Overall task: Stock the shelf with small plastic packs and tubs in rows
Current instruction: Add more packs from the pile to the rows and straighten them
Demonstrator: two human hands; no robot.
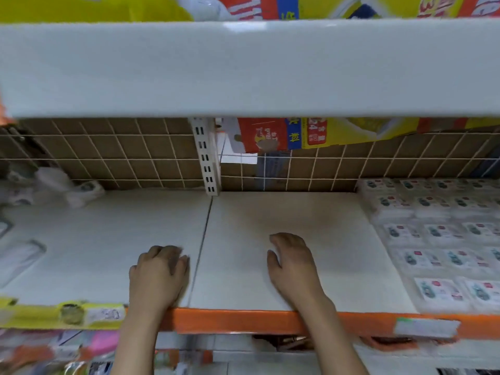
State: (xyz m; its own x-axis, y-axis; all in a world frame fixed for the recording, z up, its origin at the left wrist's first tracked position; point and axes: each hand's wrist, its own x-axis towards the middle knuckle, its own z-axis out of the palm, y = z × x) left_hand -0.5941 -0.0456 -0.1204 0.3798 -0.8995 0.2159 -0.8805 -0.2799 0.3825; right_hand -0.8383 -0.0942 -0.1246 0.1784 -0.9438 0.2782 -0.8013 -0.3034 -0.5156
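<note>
Shelf of white board runs across the middle of the view, its near edge capped by an orange strip that carries a yellow label band at the left and a pale price tag at the right. Both forearms cross that strip. On the board just past it, the left hand lies palm down beside the dark seam between the two shelf panels, fingers loosely bent and holding nothing; the right hand lies palm down on the right panel, fingers relaxed and likewise holding nothing, well apart from the left. Right of the right hand, small clear plastic packs with printed labels lie flat in rows from the near edge back to the far wall. At the far left sit blurred, crumpled clear wrappers. Behind everything stands a wire grid over brown backing, with a slotted white upright at the seam. A second white shelf hangs overhead, holding yellow and red boxes.
</note>
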